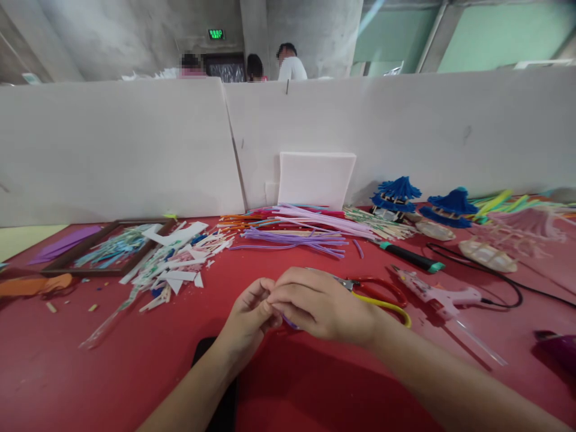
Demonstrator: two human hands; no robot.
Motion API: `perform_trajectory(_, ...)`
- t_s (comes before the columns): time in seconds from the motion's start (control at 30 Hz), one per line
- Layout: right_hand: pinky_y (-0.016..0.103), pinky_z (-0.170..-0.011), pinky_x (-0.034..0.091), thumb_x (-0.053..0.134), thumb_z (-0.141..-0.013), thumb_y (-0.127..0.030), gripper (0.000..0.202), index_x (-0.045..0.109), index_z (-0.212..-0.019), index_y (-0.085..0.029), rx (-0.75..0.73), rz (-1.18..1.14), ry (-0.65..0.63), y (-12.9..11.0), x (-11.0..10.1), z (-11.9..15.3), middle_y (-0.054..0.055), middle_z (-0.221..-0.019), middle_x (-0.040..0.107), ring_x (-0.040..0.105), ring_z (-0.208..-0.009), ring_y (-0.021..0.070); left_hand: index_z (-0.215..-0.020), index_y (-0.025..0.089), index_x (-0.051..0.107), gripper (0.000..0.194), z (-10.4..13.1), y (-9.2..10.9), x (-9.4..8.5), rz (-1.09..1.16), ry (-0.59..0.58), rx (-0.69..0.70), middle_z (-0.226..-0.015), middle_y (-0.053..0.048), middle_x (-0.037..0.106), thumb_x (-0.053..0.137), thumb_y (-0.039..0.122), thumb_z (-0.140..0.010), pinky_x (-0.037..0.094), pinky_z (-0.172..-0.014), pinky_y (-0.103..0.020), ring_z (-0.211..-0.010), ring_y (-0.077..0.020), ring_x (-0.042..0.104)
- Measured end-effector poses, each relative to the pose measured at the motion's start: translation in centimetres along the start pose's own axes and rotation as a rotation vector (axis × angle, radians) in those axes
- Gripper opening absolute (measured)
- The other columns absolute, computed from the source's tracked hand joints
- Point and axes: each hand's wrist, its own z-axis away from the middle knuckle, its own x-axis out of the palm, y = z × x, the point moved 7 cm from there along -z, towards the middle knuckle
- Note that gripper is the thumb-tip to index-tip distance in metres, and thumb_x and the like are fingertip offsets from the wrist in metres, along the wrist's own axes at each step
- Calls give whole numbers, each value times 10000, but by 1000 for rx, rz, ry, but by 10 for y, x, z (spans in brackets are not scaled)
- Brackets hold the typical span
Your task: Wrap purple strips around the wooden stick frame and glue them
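My left hand (249,312) and my right hand (321,303) meet above the red table, fingertips pinched together. A short bit of purple pipe cleaner (290,323) shows under my right fingers; the rest of it is hidden by the hands. Behind them lies a bundle of purple pipe cleaners (297,240). Scissors (382,294) with red and yellow handles rest just beyond my right hand, their blades partly covered. A black phone-like slab (227,402) lies beneath my left forearm.
Right of my hands are a pink glue gun (443,297) with its cord, a green-black handled tool (411,257) and blue roofed models (396,198). Leftward lie paper scraps (180,264) and a brown frame (54,264). A white partition (112,150) stands behind; people are beyond it.
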Motion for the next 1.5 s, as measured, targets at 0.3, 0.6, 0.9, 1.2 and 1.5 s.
perform_trajectory(0.3, 242, -739, 491, 469, -919, -173, 149, 616, -942, -175, 90, -92, 63, 5, 0, 2, 70, -893, 635, 577, -824, 139, -772, 217, 640, 316, 1, -3, 3, 30, -36, -56, -612, 44, 516, 813, 396, -577, 404, -536, -179, -537, -70, 437)
perform_trajectory(0.6, 231, -692, 486, 394, -946, -223, 239, 629, -968, -184, 73, 91, -100, 7, 2, 3, 65, -901, 647, 592, -771, 147, -716, 169, 640, 287, 12, -4, 21, 84, -195, -220, -620, -1, 499, 751, 424, -648, 363, -515, -204, -572, -99, 441)
perform_trajectory(0.9, 215, -672, 459, 499, -891, -170, 125, 623, -896, -156, 61, -59, -40, 6, 3, 4, 51, -855, 627, 567, -760, 118, -691, 181, 585, 216, 19, -4, 32, 181, -399, -356, -595, 40, 359, 703, 362, -704, 176, -379, -146, -474, -59, 265)
perform_trajectory(1.2, 171, -608, 451, 542, -782, -78, 126, 620, -809, -174, 138, -176, 112, 2, 1, 0, 10, -732, 608, 536, -651, 91, -725, 189, 508, 266, 24, -4, 32, 185, -502, -359, -585, 70, 273, 698, 376, -723, 166, -371, -130, -443, -40, 190)
perform_trajectory(1.5, 187, -568, 416, 527, -778, -111, 88, 591, -771, -171, 302, -214, 105, 14, 5, 2, 8, -733, 579, 516, -614, 90, -822, 212, 551, 235, 18, -3, 28, 177, -476, -227, -649, 60, 401, 713, 355, -729, 286, -347, -82, -449, -21, 292)
